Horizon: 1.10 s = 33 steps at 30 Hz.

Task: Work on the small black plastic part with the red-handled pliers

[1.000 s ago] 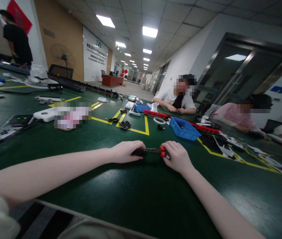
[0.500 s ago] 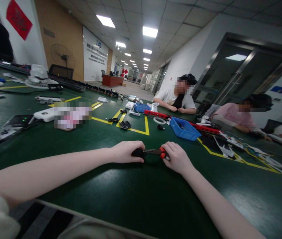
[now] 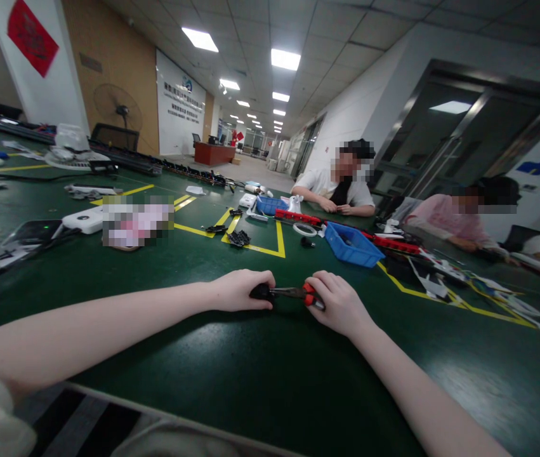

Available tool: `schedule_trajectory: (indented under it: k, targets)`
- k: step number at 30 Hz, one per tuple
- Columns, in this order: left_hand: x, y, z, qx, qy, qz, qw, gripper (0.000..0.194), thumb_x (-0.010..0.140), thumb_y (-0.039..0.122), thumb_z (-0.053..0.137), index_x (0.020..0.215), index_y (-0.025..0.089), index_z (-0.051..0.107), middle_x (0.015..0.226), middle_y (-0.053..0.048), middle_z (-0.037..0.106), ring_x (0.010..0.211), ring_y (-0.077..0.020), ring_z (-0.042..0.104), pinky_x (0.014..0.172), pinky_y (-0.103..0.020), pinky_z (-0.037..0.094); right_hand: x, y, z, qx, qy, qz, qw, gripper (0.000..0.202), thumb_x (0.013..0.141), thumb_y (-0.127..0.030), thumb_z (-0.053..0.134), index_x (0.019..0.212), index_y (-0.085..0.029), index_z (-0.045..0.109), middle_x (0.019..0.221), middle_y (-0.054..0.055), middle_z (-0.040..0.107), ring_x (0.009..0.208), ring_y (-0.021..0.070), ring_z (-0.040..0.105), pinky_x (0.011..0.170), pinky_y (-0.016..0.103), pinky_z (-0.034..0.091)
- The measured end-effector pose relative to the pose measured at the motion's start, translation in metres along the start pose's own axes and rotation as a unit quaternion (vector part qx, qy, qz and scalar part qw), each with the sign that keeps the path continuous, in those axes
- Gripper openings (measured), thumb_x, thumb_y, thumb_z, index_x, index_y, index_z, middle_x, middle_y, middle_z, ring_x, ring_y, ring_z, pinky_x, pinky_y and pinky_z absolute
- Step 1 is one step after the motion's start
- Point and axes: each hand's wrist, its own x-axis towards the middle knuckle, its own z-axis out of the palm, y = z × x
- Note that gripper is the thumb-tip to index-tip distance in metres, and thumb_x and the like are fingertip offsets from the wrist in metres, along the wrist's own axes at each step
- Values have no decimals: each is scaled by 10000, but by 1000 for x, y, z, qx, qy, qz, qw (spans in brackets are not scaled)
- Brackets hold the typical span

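Observation:
My left hand point(image 3: 245, 290) is closed around a small black rounded part point(image 3: 262, 292) just above the green table point(image 3: 270, 374). From the right, my right hand point(image 3: 339, 301) grips a pair of pliers point(image 3: 291, 292) by the red handles. The jaws point left and meet the black part; whether they clamp it or only touch it, I cannot tell. My left fingers hide some of the black part. Beyond my hands, another small black part point(image 3: 307, 242) rests beside a white ring point(image 3: 304, 230).
A blue bin point(image 3: 353, 245) stands beyond my right hand, with a second blue bin point(image 3: 272, 205) farther back. Black pieces point(image 3: 238, 238) lie near yellow tape. At left are a phone point(image 3: 136, 227) and a white device point(image 3: 82, 219). People point(image 3: 341, 184) sit across the table.
Both hands keep their grips and have hardly moved. The pliers' handles have tilted slightly, and the view has shifted a little. A person at far left has mostly gone out of view.

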Motion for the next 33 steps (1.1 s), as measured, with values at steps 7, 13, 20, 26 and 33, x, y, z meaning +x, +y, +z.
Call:
schedule_trajectory:
  k: [7, 13, 20, 26, 33]
  targets:
    - [-1, 2, 1, -3, 21, -23, 1000, 442, 783, 392, 683, 1135, 240, 463, 916, 6, 658, 774, -176, 635, 642, -243, 435, 2, -4, -3, 10, 14, 6, 1000, 323, 799, -261, 550, 1102, -150, 562, 1065, 138, 593, 882, 238, 568, 739, 359, 453]
    - [0, 3, 1, 2, 9, -7, 1000, 437, 798, 385, 673, 1160, 229, 483, 965, -26, 664, 832, -195, 647, 688, -262, 468, 4, 1, -4, 14, 11, -5, 1000, 331, 776, -253, 559, 1089, -146, 583, 1054, 136, 603, 892, 245, 569, 732, 362, 457]
    - [0, 4, 1, 18, 13, 15, 1000, 417, 803, 362, 667, 1159, 212, 510, 1044, -46, 645, 914, -206, 626, 752, -286, 479, 4, 8, -1, 9, 11, -20, 1000, 315, 767, -254, 568, 1055, -129, 592, 1028, 139, 605, 874, 237, 567, 731, 354, 450]
    - [-2, 2, 2, 35, 15, 43, 998, 408, 809, 324, 647, 1185, 211, 536, 1104, -51, 615, 992, -202, 606, 822, -287, 474, 1, 12, -2, 9, 0, -24, 1000, 292, 773, -251, 557, 1042, -143, 595, 1010, 126, 609, 844, 226, 560, 708, 347, 444]
    - [0, -2, 3, 46, 38, 92, 994, 375, 815, 270, 637, 1179, 192, 593, 1147, -76, 587, 1004, -205, 597, 881, -298, 458, 1, 13, -2, 7, -18, -18, 1000, 263, 775, -252, 563, 1010, -142, 606, 946, 107, 610, 801, 211, 554, 694, 338, 434]
